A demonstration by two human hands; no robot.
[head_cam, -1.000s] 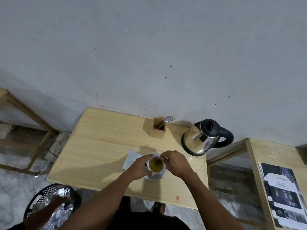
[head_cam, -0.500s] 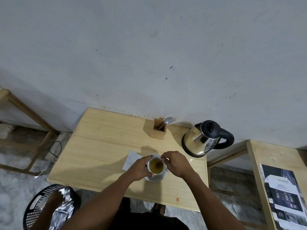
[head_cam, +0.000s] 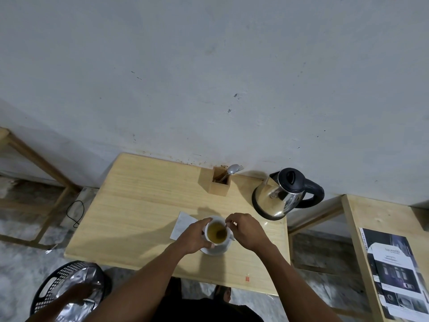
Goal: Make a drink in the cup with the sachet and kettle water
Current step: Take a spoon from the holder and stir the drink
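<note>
Head view looks down at a wooden counter point(head_cam: 144, 205) that stands against a pale wall point(head_cam: 209, 66). A white cup point(head_cam: 217, 233) sits on a white saucer point(head_cam: 217, 251) near the front of the counter. The cup is full of a yellow-brown drink. The left hand point(head_cam: 193, 238) wraps around the left side of the cup, with its fingers point(head_cam: 204, 223) pressed tight on the cup's wall. The right hand point(head_cam: 246, 231) is just beside the cup on the right. Its fingers point(head_cam: 228, 223) are pinched together on the thin handle of a spoon point(head_cam: 221, 231) that dips into the drink.

A flat white paper point(head_cam: 182, 223) lies on the counter, just left of the cup, partly under the left hand. I cannot tell if it is the sachet. A shiny metal kettle point(head_cam: 281, 196) with a black lid and black handle stands at the back right of the counter, near the right hand but not touching it. A small wooden box point(head_cam: 219, 183) stands by the wall and holds a spoon and fork point(head_cam: 233, 169).

On the floor at the bottom left is a black basket point(head_cam: 46, 291) with silver foil point(head_cam: 79, 284) inside. A second wooden counter point(head_cam: 380, 217) on the right carries a dark printed booklet point(head_cam: 394, 275).
</note>
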